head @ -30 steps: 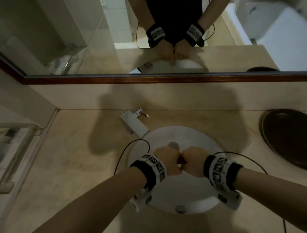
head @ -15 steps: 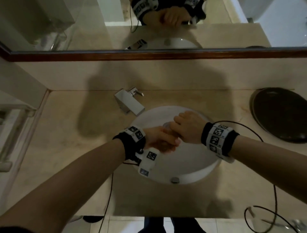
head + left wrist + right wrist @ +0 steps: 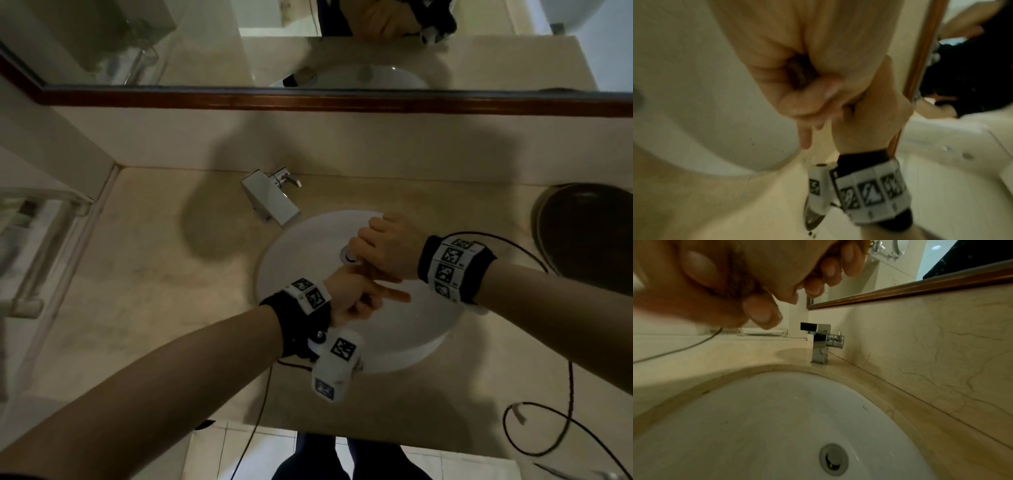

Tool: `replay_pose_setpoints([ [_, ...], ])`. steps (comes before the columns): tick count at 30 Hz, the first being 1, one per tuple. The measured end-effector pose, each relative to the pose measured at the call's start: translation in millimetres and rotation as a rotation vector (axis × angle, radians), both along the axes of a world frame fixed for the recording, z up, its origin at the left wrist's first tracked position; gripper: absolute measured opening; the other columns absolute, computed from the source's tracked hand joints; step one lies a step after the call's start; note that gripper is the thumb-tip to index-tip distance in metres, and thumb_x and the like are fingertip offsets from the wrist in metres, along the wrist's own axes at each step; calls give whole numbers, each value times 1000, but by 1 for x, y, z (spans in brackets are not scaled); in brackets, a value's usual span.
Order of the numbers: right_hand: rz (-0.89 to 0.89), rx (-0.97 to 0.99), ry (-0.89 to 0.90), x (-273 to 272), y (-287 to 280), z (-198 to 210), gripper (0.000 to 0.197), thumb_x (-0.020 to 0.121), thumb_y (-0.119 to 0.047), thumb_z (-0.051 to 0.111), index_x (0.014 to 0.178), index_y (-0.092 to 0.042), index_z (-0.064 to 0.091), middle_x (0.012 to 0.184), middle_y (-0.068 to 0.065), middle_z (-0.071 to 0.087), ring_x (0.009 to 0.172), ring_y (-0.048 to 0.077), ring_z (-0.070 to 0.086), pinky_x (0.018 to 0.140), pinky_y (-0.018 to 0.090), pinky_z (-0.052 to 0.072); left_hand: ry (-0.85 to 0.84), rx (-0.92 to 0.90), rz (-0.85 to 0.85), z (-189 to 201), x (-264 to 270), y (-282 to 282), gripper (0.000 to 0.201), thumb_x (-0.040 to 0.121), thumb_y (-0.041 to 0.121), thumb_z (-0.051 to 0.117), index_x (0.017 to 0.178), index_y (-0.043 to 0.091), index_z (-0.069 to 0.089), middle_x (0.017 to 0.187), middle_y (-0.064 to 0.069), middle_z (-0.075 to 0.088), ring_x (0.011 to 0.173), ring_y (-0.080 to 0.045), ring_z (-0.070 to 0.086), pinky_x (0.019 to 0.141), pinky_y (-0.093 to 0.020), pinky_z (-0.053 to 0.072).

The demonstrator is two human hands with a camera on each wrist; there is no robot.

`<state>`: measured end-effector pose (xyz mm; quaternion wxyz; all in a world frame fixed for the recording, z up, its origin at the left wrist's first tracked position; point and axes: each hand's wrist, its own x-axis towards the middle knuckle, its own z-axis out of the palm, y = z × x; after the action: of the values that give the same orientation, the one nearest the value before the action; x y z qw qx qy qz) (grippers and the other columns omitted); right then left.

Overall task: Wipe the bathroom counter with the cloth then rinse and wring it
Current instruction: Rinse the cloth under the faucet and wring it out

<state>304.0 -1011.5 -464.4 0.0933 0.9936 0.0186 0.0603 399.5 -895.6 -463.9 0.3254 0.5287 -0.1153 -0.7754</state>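
Both hands are held together over the white sink (image 3: 301, 260). My left hand (image 3: 352, 301) is nearer me and my right hand (image 3: 383, 246) is above the drain (image 3: 833, 458). Between them they grip a small brownish cloth (image 3: 799, 73), bunched inside the curled fingers. In the right wrist view the cloth (image 3: 735, 283) shows as a dark fuzzy patch under the palm. The head view hides it almost wholly behind the fists. One left finger (image 3: 397, 295) sticks out straight. No water runs from the square chrome faucet (image 3: 270, 200).
The beige marble counter (image 3: 154, 274) surrounds the sink. A dark round tray (image 3: 589, 236) lies at the right, and a glass shelf (image 3: 34, 240) stands at the left. A wood-framed mirror (image 3: 308, 51) runs along the back wall. A loose black cable (image 3: 565, 428) loops at the front right.
The fists were side by side, knuckles together. Now they have twisted against each other: the left wrist has rolled over and the right hand has moved up over the drain.
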Motion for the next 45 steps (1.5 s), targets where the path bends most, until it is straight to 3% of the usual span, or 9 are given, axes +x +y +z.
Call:
replay_pose_setpoints([
  [2, 19, -14, -3, 0, -8, 1, 17, 84, -15, 63, 89, -11, 47, 65, 5, 58, 53, 23, 50, 49, 30, 39, -196, -22, 8, 3, -4, -4, 14, 95, 1, 49, 105, 1, 60, 84, -11, 69, 44, -8, 29, 37, -18, 23],
  [5, 72, -24, 20, 0, -15, 4, 8, 89, -16, 53, 86, -12, 47, 64, 5, 56, 53, 23, 49, 50, 30, 41, -266, 34, -49, 8, -5, -10, 19, 95, 20, 57, 79, 10, 60, 53, 3, 43, 43, -9, 23, 40, -19, 16],
  [10, 75, -3, 192, 0, -24, 15, 17, 89, -23, 51, 78, -10, 56, 61, 6, 57, 50, 25, 50, 47, 32, 46, -310, 90, -190, 15, -1, -23, 47, 83, 28, 70, 52, 22, 35, 52, 4, 27, 42, -11, 21, 42, -22, 15],
  [14, -270, 101, 507, 12, -14, 25, 18, 91, -31, 50, 80, -17, 50, 63, 0, 54, 52, 19, 47, 48, 26, 35, -1079, -137, -570, 21, 5, -41, 22, 82, 30, 69, 73, 14, 56, 67, 1, 52, 67, -19, 56, 57, -26, 43],
  [19, -781, 631, 560, 28, -5, 18, 36, 86, -23, 60, 54, -14, 45, 55, 2, 44, 52, 15, 41, 51, 26, 33, -1625, -424, -981, 22, 27, -66, 29, 88, 29, 53, 61, 19, 46, 62, 0, 52, 51, -13, 43, 54, -27, 39],
  [24, -1075, 1517, 385, 15, -6, 20, 44, 76, 2, 64, 49, -15, 33, 43, 2, 31, 39, 16, 26, 46, 25, 25, -1708, -551, -1291, 37, 33, -85, 33, 87, 32, 57, 58, 18, 49, 54, 2, 48, 46, -14, 45, 42, -23, 33],
  [28, -1068, 1902, 387, 11, -4, 26, 57, 81, 9, 51, 41, -23, 26, 41, -2, 20, 33, 12, 16, 38, 17, 21, -1769, -704, -1361, 43, 34, -94, 40, 94, 33, 47, 57, 19, 44, 55, 3, 44, 46, -14, 39, 42, -24, 29],
  [33, -1010, 2148, 424, 5, 3, 33, 63, 87, 8, 37, 34, -24, 29, 37, -6, 17, 30, 7, 13, 34, 15, 20, -1762, -780, -1438, 41, 33, -97, 37, 94, 32, 46, 59, 20, 47, 55, 3, 44, 46, -13, 39, 43, -25, 28],
  [45, -1168, 2292, 157, 3, 20, 36, 49, 82, 10, 39, 52, -24, 19, 41, -7, 16, 32, 8, 11, 35, 16, 13, -1772, -843, -1477, 37, 37, -96, 28, 93, 34, 46, 81, 18, 65, 57, 4, 45, 47, -12, 39, 43, -24, 27],
])
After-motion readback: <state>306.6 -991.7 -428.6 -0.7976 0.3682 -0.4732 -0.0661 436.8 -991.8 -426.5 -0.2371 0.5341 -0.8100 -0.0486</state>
